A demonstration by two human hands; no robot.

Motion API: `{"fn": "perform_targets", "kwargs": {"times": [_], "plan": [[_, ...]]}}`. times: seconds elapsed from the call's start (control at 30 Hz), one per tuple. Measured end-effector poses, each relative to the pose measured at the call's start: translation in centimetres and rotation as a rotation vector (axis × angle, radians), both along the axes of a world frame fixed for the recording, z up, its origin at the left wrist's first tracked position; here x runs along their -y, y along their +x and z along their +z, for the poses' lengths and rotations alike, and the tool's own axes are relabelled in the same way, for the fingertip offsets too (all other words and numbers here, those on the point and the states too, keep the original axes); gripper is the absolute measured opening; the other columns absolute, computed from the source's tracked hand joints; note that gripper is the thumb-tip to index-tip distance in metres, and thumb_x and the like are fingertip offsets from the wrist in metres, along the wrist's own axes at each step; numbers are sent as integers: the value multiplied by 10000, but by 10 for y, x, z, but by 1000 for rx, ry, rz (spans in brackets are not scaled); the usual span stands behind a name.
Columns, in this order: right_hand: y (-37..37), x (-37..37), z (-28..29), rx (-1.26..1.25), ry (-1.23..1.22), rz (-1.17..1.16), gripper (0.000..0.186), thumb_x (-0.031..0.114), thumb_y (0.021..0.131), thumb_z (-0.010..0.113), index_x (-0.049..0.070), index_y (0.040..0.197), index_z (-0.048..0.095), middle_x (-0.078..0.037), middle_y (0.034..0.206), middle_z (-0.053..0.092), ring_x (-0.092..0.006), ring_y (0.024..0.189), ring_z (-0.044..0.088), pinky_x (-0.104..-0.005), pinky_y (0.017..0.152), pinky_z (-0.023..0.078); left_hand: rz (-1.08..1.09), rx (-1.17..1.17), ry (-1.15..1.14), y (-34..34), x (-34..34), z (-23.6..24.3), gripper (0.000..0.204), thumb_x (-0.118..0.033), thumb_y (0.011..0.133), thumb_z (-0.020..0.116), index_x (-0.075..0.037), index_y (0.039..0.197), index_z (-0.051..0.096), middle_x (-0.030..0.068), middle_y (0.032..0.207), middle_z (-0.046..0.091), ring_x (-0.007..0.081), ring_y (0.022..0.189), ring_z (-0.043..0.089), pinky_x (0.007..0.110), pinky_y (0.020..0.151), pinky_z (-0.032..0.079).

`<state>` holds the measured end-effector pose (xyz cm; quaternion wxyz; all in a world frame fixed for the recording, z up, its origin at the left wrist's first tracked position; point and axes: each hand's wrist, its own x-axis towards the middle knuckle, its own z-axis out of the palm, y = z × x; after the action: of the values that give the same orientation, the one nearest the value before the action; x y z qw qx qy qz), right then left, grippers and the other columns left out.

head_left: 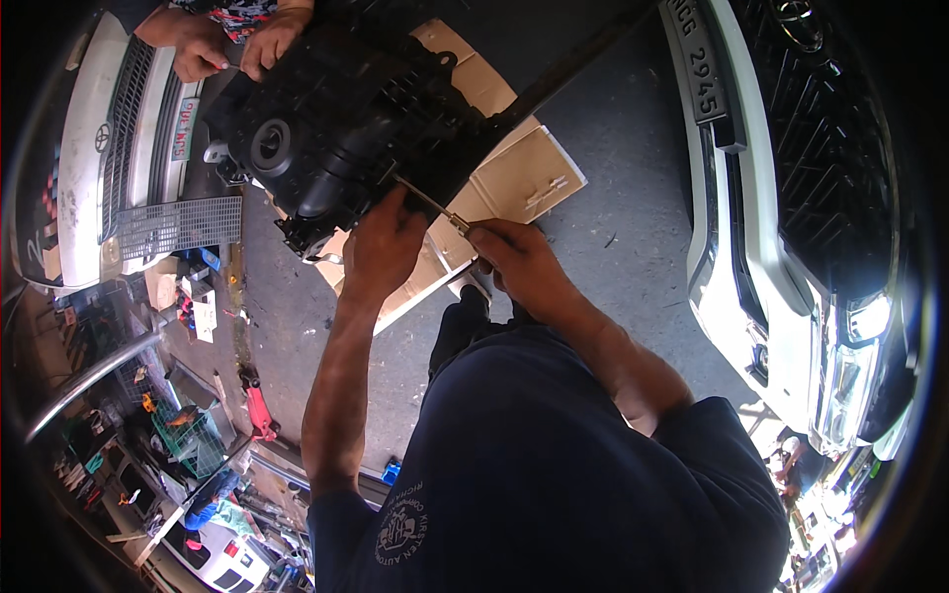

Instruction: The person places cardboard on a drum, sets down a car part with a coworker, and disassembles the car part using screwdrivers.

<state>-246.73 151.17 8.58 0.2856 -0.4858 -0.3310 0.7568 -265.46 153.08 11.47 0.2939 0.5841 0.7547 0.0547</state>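
Note:
A bulky black plastic car housing (331, 148) with a round motor-like cap lies in front of me. My left hand (381, 247) is at its near edge, fingers curled; what they grip is hidden. In my right hand (519, 262) is a tool with a slim metal shaft (427, 200), possibly a screwdriver. Its far end meets the housing just beyond my left fingers. At the far left side of the housing, another person's hands (232, 49) come together around something small and partly red.
Flattened cardboard (529, 173) lies beneath the housing on the grey floor (623, 188). White vehicle fronts stand left (84, 148) and right (732, 267). A metal grate (178, 227), a red floor jack (259, 410) and scattered workshop items are at the left.

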Motion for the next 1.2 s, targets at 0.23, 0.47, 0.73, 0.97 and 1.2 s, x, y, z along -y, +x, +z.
{"fn": "perform_targets", "kwargs": {"times": [0.23,0.47,0.73,0.97,1.2], "plan": [[2,1,-1,-45,-98,-1,224,221,951,554,29,1020,649,22,702,516,-29,511,397,-192,438,305,-2,-7,-31,2,0,1,472,-290,846,511,-121,1287,520,161,979,674,367,953,631,458,810,483],[3,-3,0,-137,-218,-2,248,238,966,517,20,993,632,8,677,503,-46,480,388,-210,412,287,-30,-20,-9,-3,0,-3,477,-292,847,528,-116,1290,521,155,981,677,362,946,637,457,816,486],[-2,-3,-11,-695,-681,-56,284,266,1006,416,31,1067,563,-10,679,516,-57,421,369,-196,357,253,45,-1,10,-2,-3,-5,410,-311,864,527,-132,1230,574,145,968,680,362,951,633,447,827,479],[-14,5,-9,-180,-163,-56,259,240,963,481,20,991,614,-50,699,578,-136,518,493,-278,456,381,118,66,29,-7,-10,-13,358,-360,881,513,-108,1089,657,143,960,688,346,966,636,427,817,475],[-20,7,7,512,574,5,228,181,918,513,-4,962,639,-230,786,617,-429,796,614,-445,716,485,142,200,-66,-11,-24,-9,322,-327,875,521,-70,970,690,133,815,699,312,854,676,386,770,489]]}}
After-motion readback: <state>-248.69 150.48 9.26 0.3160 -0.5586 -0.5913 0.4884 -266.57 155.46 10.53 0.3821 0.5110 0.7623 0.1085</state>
